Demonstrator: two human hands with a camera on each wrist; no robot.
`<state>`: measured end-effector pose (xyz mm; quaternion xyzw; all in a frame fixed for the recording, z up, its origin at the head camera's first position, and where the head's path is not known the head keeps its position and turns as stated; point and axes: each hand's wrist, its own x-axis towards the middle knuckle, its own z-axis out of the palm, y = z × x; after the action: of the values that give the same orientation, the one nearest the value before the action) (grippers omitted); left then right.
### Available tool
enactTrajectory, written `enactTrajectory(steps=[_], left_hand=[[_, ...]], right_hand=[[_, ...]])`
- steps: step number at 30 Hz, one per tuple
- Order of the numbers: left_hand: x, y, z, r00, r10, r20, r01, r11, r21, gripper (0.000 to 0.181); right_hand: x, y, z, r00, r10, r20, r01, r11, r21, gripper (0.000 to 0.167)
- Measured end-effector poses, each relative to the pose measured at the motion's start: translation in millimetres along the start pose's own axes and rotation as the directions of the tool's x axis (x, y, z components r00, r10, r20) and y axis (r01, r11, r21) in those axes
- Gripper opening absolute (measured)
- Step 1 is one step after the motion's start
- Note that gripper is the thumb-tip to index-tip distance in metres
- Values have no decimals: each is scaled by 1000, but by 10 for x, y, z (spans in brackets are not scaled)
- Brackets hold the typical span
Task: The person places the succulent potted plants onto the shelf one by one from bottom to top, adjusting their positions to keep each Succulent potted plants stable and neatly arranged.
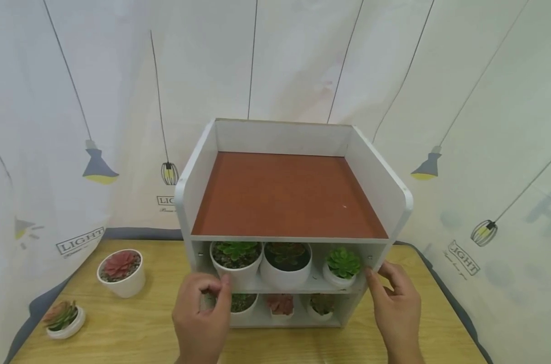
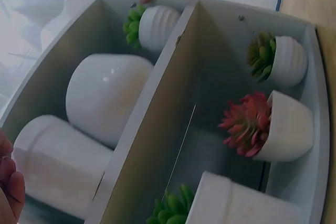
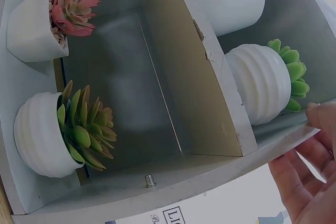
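Note:
A white shelf unit (image 1: 289,238) with a brown top board stands in front of me. Its upper opening holds a white pot with a green succulent (image 1: 236,265), a white pot with a dark-leaved plant (image 1: 286,270) and a ribbed pot with a bright green succulent (image 3: 260,85). My left hand (image 1: 202,316) is at the upper left pot, its thumb and forefinger bent close together; whether they pinch the pot's edge is hidden. My right hand (image 1: 395,303) grips the right side panel (image 3: 210,179), thumb at the front edge and fingers outside.
In the lower opening stand a white pot with green leaves (image 1: 243,306), a red succulent (image 3: 76,9) and a brownish-green succulent (image 3: 86,129). On the wooden table (image 1: 134,333), left of the unit, are a potted red succulent (image 1: 120,273) and a small potted succulent (image 1: 65,319).

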<state>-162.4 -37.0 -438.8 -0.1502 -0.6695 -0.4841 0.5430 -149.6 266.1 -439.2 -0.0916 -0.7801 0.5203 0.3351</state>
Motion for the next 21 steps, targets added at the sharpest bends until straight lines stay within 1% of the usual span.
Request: enactTrajectory(steps=[3, 6, 9, 12, 14, 17, 21], left_hand=[[67, -39, -51, 999, -23, -27, 23, 999, 24, 21], [132, -73, -88, 996, -28, -82, 30, 999, 22, 21], [188, -130, -133, 992, -43, -120, 44, 999, 12, 21], [234, -218, -191, 987, -75, -139, 77, 997, 3, 20], [247, -299, -236, 985, -105, -135, 108, 994, 14, 19], [257, -400, -285, 979, -145, -146, 151, 988, 31, 18], [277, -468, -316, 970, -180, -163, 188, 981, 38, 18]], right_hand=[[4, -10, -7, 1000, 11, 1, -11, 1000, -19, 26], [2, -24, -12, 1000, 18, 3, -18, 1000, -25, 26], [-7, -24, -8, 1000, 24, 3, -24, 999, -22, 25], [-13, -19, 0, 1000, 24, 2, -24, 999, -24, 25], [-12, -15, 6, 1000, 23, -1, -23, 999, -29, 25], [-11, -23, 13, 1000, 20, -6, -21, 999, -48, 24], [-9, -37, 11, 1000, 27, -11, -28, 997, -74, 24]])
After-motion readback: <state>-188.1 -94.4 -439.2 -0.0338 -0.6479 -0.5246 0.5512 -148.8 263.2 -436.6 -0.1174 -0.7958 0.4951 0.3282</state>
